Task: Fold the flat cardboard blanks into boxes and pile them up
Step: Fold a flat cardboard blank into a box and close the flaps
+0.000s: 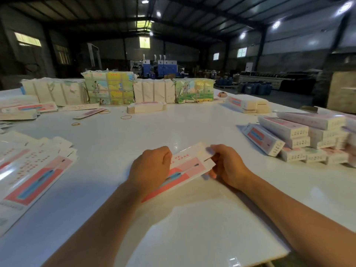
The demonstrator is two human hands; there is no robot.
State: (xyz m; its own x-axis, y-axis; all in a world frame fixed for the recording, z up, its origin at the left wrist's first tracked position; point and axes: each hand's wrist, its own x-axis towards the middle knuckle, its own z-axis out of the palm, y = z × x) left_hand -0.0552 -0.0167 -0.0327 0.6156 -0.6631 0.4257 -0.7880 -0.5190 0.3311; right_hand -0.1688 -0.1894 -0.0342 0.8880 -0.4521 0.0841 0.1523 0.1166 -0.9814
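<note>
At the near middle of the white table (134,135), both hands hold one blank (187,166) just above the surface: the left hand (150,168) curls over its near end, the right hand (225,164) pinches its far end. Flat blanks (34,170) lie fanned at the left, and folded boxes (300,137) are piled at the right.
</note>
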